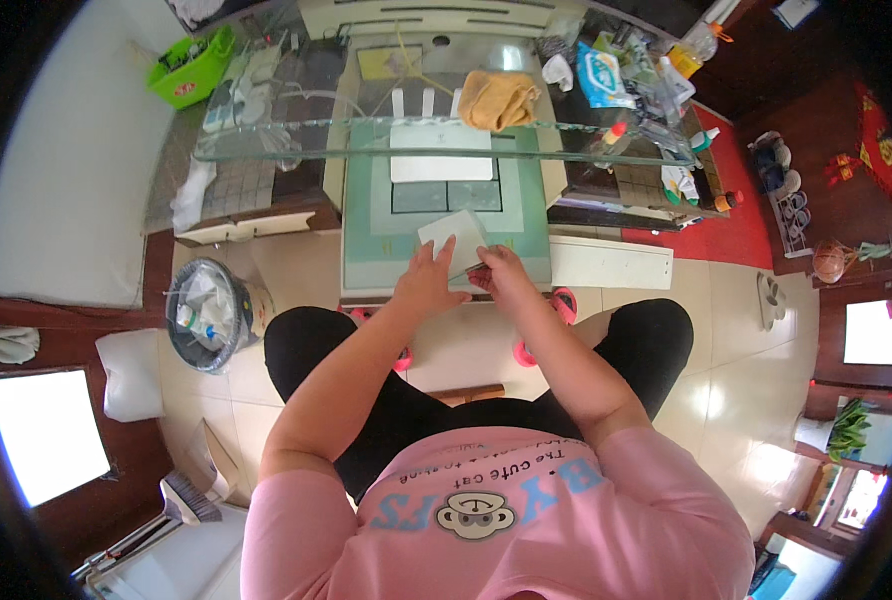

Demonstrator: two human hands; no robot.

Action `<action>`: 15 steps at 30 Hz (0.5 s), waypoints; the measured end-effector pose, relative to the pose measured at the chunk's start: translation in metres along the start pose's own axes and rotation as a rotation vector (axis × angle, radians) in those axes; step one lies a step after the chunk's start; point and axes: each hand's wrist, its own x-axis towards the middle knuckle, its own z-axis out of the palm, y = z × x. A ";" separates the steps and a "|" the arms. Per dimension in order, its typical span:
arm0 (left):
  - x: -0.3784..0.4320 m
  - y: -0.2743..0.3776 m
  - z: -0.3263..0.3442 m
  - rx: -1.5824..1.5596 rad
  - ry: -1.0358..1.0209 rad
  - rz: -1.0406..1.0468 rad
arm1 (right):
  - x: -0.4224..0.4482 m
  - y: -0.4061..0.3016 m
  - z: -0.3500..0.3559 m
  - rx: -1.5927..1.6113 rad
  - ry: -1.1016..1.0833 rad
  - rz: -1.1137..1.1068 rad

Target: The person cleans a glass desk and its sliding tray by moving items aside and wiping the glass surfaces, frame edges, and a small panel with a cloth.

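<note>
A small white rectangular piece (449, 232), perhaps a box or pad, lies tilted near the front edge of a green-topped surface (359, 262). My left hand (432, 276) rests on its left part with the fingers spread. At its lower right corner, my right hand (498, 271) pinches a thin dark item (476, 267), too small to name. Behind the white piece, a white router-like device (441, 161) with upright prongs lies partly under the glass shelf. A folded orange-brown cloth (498, 100) sits on the glass.
The glass shelf's edge (446, 155) crosses above the green surface. At the left stand a lined trash bin (205, 315) and, higher up, a green plastic basket (192, 67). A blue wipes packet (600, 75) and bottles crowd the right. An open white drawer (611, 262) juts out at the right.
</note>
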 end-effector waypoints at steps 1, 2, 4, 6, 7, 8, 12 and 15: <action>-0.004 0.002 0.004 -0.006 0.017 0.018 | -0.007 0.001 0.000 0.022 0.008 0.007; -0.007 0.004 0.007 -0.012 0.033 0.036 | -0.015 0.002 0.000 0.040 0.023 -0.036; -0.014 0.013 0.009 -0.001 0.052 0.031 | -0.029 -0.001 -0.001 0.057 0.038 -0.058; -0.019 0.022 0.014 -0.001 0.074 0.022 | -0.046 -0.008 -0.001 0.071 0.080 -0.047; -0.021 0.026 0.018 0.011 0.078 0.031 | -0.049 -0.008 -0.005 0.082 0.079 -0.059; -0.021 0.030 0.024 0.004 0.101 0.050 | -0.050 -0.008 -0.008 0.077 0.062 -0.078; -0.020 0.038 0.048 0.086 0.177 0.073 | -0.062 -0.005 -0.015 0.070 0.046 -0.115; -0.025 0.053 0.046 0.094 0.131 0.080 | -0.069 -0.007 -0.029 0.036 0.027 -0.100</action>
